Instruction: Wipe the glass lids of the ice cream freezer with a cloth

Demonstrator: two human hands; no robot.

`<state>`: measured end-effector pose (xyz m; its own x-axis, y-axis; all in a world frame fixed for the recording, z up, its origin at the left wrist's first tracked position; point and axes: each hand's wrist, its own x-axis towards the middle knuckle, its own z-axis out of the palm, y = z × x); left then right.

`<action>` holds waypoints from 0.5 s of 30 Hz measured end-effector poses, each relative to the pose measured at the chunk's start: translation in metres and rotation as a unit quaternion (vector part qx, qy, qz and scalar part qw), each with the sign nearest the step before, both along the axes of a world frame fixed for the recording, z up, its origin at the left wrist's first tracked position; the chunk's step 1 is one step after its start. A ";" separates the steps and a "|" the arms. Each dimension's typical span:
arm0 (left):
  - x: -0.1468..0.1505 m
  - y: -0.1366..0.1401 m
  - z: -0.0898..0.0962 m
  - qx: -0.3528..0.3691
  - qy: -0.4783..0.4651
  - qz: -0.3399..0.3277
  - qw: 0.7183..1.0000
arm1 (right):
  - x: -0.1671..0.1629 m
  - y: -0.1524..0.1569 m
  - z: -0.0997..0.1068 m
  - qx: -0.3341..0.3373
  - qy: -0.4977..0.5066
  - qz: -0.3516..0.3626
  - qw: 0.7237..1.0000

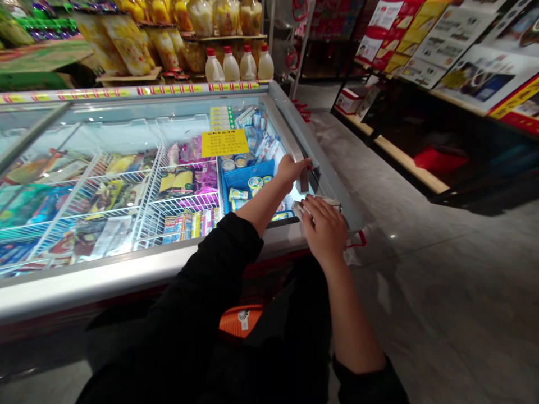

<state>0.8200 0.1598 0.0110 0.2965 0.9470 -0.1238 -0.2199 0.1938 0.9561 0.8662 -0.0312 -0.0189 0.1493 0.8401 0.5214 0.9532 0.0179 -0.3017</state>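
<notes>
A chest freezer (138, 253) with a sliding glass lid stretches across the left and middle. At its right end, my left hand (289, 170) is closed on the grey lid frame (297, 154), thumb pointing right. Just below it, at the near right corner, my right hand (325, 227) presses on a crumpled greyish cloth (336, 205), its fingers bent over it and partly hidden. Under the glass, a blue basket (248, 174) holds small round tubs. A yellow sign (224, 142) lies on the glass to the left of my hands.
White wire baskets (147, 216) hold packaged frozen goods. Behind the freezer stand jars of fruit (128, 45) and red-capped bottles (247, 64). Shelves with boxes (429, 50) line the right, across a grey tiled floor (421, 269). Something orange (240, 321) shows between my legs.
</notes>
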 end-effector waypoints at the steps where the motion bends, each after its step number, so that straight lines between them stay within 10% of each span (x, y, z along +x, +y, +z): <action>1: -0.002 -0.001 -0.001 0.002 -0.009 -0.005 1.000 | 0.003 0.000 0.001 -0.007 -0.002 0.006 1.000; 15: -0.015 -0.009 0.012 -0.054 -0.047 -0.042 0.997 | 0.022 0.028 0.003 -0.096 -0.028 0.005 0.995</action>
